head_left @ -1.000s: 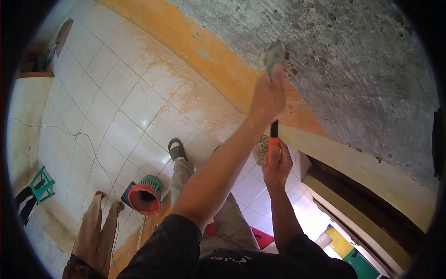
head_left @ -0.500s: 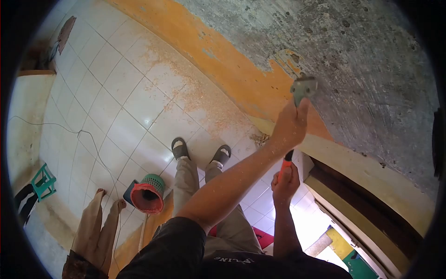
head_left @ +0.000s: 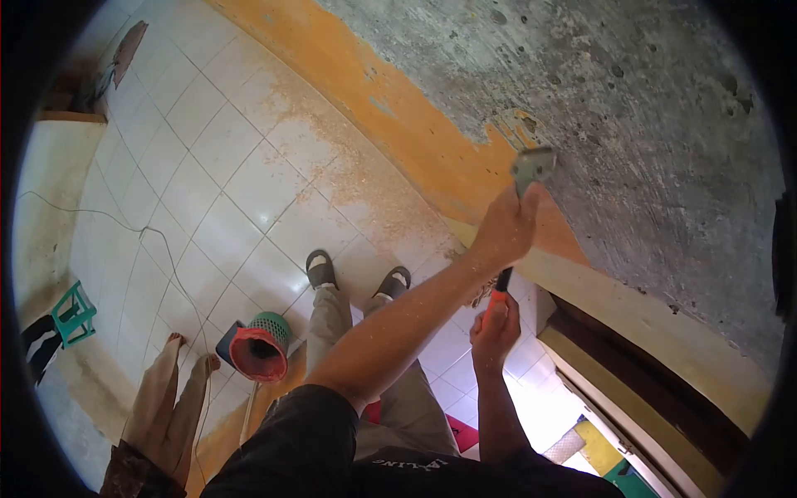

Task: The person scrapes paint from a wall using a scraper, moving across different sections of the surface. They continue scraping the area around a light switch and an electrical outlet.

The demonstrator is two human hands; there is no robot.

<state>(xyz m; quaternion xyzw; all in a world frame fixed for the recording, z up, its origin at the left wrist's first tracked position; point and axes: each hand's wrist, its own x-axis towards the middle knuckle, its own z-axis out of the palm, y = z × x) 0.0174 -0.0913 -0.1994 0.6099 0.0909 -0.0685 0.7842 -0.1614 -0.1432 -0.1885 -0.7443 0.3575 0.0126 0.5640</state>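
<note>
With both hands I grip a long-handled scraper (head_left: 531, 166), its metal head against the wall where orange paint (head_left: 398, 116) meets bare grey plaster (head_left: 647, 141). My left hand (head_left: 508, 228) is closed around the shaft just below the head. Lower down, my right hand (head_left: 496, 332) wraps the orange grip, with a black stretch of handle showing between the two hands. Above the head, thin scraped streaks run through a remnant of yellow-orange paint (head_left: 516, 124).
Paint flakes (head_left: 332, 158) litter the white tiled floor (head_left: 224, 207) along the wall. A green basket with a red rim (head_left: 267, 324) stands left of my feet, near another person's legs (head_left: 166, 390). A thin cable (head_left: 170, 257) crosses the tiles. A green stool (head_left: 75, 315) is far left.
The scraper and both hands have shifted slightly left and down in view, the head moving a little toward the orange paint. My grip is unchanged. The camera view has shifted slightly.
</note>
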